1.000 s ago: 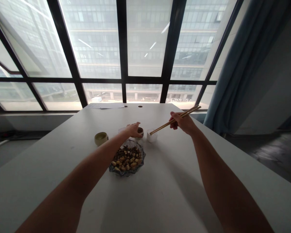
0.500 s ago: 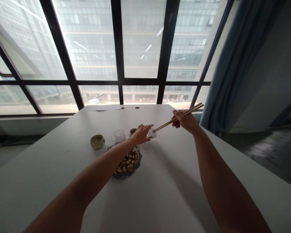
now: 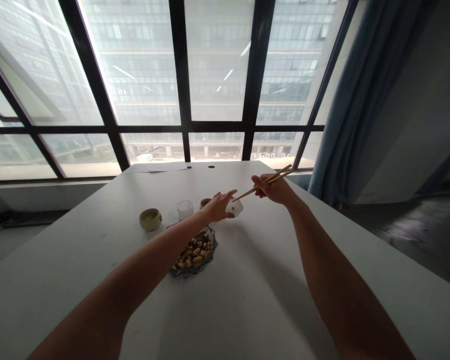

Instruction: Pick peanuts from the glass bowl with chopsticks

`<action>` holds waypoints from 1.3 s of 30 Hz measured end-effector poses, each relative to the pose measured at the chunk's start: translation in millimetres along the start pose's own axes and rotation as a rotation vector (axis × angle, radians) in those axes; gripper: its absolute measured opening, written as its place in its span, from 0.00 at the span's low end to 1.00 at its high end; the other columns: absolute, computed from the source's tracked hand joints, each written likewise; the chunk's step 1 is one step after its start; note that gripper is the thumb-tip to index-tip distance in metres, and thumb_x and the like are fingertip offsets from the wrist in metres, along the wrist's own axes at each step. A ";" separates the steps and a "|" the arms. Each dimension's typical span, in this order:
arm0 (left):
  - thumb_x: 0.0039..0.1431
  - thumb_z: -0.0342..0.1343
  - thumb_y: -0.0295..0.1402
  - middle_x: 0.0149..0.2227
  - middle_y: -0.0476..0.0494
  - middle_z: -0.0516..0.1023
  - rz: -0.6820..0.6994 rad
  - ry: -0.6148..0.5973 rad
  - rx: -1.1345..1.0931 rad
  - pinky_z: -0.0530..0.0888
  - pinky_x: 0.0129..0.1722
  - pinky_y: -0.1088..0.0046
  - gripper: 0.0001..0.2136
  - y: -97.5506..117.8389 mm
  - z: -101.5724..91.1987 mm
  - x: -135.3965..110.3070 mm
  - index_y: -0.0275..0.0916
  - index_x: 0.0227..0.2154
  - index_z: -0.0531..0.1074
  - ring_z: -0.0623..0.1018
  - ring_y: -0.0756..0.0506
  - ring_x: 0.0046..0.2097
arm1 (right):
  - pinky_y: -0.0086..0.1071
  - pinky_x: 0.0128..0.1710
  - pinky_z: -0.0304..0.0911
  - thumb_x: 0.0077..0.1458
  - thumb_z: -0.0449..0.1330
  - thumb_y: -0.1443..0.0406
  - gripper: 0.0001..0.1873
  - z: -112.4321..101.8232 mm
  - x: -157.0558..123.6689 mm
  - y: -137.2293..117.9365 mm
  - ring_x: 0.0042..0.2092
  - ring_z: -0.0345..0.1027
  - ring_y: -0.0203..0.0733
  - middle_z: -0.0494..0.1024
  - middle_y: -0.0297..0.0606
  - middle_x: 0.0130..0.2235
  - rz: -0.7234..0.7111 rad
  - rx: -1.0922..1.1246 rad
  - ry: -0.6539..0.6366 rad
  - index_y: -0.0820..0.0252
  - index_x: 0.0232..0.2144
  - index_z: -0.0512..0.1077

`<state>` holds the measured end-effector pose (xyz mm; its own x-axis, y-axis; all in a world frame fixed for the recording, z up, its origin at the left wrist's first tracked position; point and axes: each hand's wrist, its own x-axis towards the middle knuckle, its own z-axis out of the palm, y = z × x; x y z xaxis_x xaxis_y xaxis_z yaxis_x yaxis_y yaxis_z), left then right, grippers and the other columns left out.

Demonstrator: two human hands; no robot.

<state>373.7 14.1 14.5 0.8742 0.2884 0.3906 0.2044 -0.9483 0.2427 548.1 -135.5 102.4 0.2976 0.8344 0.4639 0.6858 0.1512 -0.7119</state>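
My left hand has thumb and fingers around the left side of a small translucent cup, which looks tilted toward me. A small dark bit shows inside it. My right hand is closed on a pair of wooden chopsticks, whose tips are at the cup's mouth. Below my left forearm stands a glass bowl with a wavy rim, filled with peanuts and some dark seeds; the forearm hides part of it.
On the white table, an olive-green cup stands left and a second translucent cup beside it. Another brownish cup is partly behind my left hand. Paper sheets lie at the far edge, before the windows.
My right hand has moved left and slightly down, and the chopstick tips have shifted left at the cup. The left hand has stayed nearly in place at the translucent cup.
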 end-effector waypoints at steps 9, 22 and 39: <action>0.53 0.64 0.43 0.58 0.30 0.72 -0.158 -0.188 0.047 0.49 0.66 0.50 0.42 -2.9 4.3 12.6 0.36 0.65 0.48 0.68 0.35 0.63 | 0.27 0.16 0.62 0.50 0.55 0.35 0.36 -3.3 -4.5 -15.7 0.17 0.66 0.34 0.74 0.40 0.17 0.005 0.044 0.062 0.62 0.21 0.72; 0.67 0.46 0.41 0.59 0.40 0.72 -0.178 0.224 0.217 0.48 0.67 0.49 0.19 -41.3 -98.3 -111.5 0.42 0.57 0.64 0.68 0.40 0.62 | 0.28 0.18 0.64 0.50 0.60 0.38 0.32 17.2 -27.2 -78.1 0.19 0.69 0.36 0.75 0.40 0.18 -0.052 0.145 -0.303 0.62 0.22 0.74; 0.57 0.56 0.53 0.60 0.30 0.68 -0.626 0.439 0.150 0.69 0.57 0.52 0.34 -105.6 -67.1 -213.0 0.37 0.60 0.59 0.69 0.33 0.60 | 0.28 0.21 0.64 0.58 0.57 0.45 0.27 81.7 -43.0 -86.0 0.23 0.69 0.36 0.76 0.39 0.22 -0.131 0.018 -0.656 0.62 0.23 0.73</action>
<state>136.3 61.7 -34.7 0.3287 0.7722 0.5438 0.6872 -0.5905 0.4232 422.0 -141.1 100.7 -0.2572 0.9570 0.1343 0.6758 0.2774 -0.6829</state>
